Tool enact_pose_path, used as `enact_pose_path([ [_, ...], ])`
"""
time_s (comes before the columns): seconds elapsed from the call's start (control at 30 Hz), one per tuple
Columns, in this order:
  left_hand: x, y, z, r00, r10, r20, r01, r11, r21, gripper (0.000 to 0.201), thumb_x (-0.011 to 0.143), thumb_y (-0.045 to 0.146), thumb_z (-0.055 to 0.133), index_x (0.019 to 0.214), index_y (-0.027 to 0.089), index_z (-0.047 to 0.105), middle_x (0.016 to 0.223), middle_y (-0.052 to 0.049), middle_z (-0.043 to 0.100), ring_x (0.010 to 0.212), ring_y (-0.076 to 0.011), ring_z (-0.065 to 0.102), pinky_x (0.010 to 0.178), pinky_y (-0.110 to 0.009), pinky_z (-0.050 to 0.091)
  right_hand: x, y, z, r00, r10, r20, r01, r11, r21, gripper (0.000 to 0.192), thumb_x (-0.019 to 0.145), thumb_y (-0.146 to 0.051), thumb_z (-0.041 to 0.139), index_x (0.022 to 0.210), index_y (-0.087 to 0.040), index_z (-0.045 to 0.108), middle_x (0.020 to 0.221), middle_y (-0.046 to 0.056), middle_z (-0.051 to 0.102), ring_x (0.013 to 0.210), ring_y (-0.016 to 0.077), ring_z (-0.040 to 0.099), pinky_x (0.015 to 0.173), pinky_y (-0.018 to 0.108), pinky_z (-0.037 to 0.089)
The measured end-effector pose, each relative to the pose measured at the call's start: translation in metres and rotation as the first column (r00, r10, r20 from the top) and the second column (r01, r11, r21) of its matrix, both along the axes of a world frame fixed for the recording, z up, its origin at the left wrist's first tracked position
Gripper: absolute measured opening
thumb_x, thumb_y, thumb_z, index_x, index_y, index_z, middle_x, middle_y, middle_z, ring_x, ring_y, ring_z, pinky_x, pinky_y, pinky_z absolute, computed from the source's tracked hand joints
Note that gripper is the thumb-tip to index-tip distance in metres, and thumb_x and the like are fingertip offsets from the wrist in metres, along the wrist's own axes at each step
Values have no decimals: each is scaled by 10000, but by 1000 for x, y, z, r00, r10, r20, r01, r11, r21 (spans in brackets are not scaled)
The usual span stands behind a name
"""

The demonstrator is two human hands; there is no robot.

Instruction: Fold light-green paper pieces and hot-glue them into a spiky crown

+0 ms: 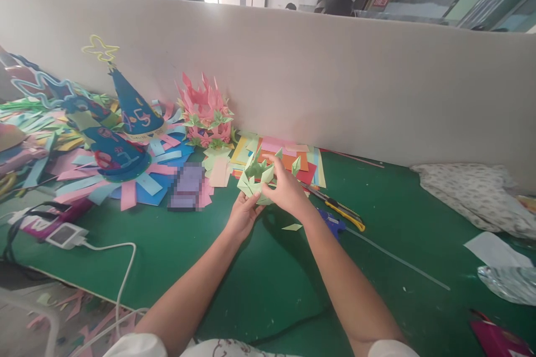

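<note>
Both my hands hold a light green folded paper piece with several pointed tips [256,177] above the green table [251,279]. My left hand [243,215] supports it from below, fingers curled under its base. My right hand [286,188] grips its right side, thumb pressed on top. A small green paper scrap [292,227] lies on the table just under my right wrist. Behind the piece sits a stack of coloured paper sheets [293,159].
A pink and green paper flower [205,114] stands against the grey partition [335,83]. Blue paper cone hats [129,117] and paper strips fill the left. A yellow utility knife [341,211], blue glue gun [331,222], white charger and cable [67,235], patterned cloth [469,192] lie around.
</note>
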State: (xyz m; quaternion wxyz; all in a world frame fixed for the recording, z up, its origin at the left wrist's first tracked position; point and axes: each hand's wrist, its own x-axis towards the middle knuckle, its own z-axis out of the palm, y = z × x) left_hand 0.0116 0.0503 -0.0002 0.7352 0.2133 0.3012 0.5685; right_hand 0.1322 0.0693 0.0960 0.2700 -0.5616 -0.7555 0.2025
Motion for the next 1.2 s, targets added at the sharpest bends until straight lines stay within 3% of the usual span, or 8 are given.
enact_pose_path([
  [0.2,0,1,0,1000,-5,17,4,1000,26,340,750,232,697,1064,230,567,1169,-17,611,959,-136,604,809,-265,488,-4,-1,-2,999,-18,28,17,999,40,576,722,-156,486,1278,-250,369,712,-34,567,571,129,506,503,220,300],
  [0.43,2,1,1,994,35,105,-36,999,14,336,737,161,702,1022,222,534,1092,3,623,902,-101,610,887,-300,468,-8,2,-5,993,-106,60,90,969,229,564,731,-134,474,1284,-203,391,668,-18,544,582,148,497,560,246,361],
  [0.7,2,6,-7,994,79,82,-70,992,-108,228,769,163,672,944,165,526,843,-16,644,726,-89,633,796,-267,520,-24,8,-12,975,-168,147,97,913,396,562,781,-115,453,1334,-165,363,715,35,574,688,209,525,673,342,427],
  [0.83,-1,10,-9,972,233,32,-224,959,-172,179,773,96,648,868,161,511,767,-4,633,716,-93,643,839,-285,519,-24,1,-12,975,-145,170,66,913,401,639,800,-184,531,1387,-150,283,963,118,628,868,270,562,765,416,449],
  [0.93,-5,10,-8,959,283,-16,-281,945,-165,68,819,91,583,837,144,545,786,-22,638,783,-102,652,919,-306,490,-14,-16,-12,989,-104,100,54,908,416,602,819,-189,527,1377,-180,300,1158,131,584,1018,270,549,837,410,449],
  [1.03,-9,9,-7,953,291,-79,-301,941,-157,81,858,118,526,882,132,602,919,-66,661,895,-125,652,985,-325,451,6,-39,-15,996,-83,34,65,929,363,358,855,-201,485,1213,-211,485,1029,83,639,915,228,598,780,358,473],
  [1.1,-11,8,-8,952,287,-104,-300,942,-148,124,856,112,515,915,127,623,989,-86,660,939,-143,649,1009,-339,432,23,-54,-21,996,-91,14,82,944,320,173,870,-203,460,979,-209,595,881,56,661,802,199,613,724,323,477],
  [1.2,-11,7,-9,956,274,-110,-288,947,-143,144,845,102,515,920,118,637,1021,-105,656,956,-162,651,1020,-349,423,50,-72,-35,986,-169,-5,165,957,239,188,884,-258,447,852,-205,624,839,52,678,716,185,611,651,300,473],
])
